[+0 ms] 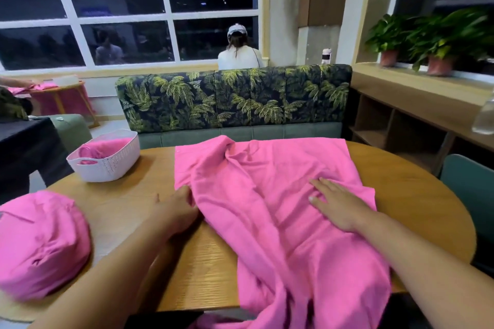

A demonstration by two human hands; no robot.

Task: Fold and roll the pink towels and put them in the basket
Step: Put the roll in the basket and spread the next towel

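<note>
A large pink towel lies spread and wrinkled across the wooden table, its near end hanging over the front edge. My left hand pinches the towel's left edge with curled fingers. My right hand lies flat on the cloth with its fingers straight. A white perforated basket stands at the table's far left corner and holds a rolled pink towel. A bunched heap of pink towels sits at the near left.
Behind the table runs a sofa with a palm-leaf back. A person sits beyond it, facing away. Shelves and potted plants line the right side. A teal chair stands at the right.
</note>
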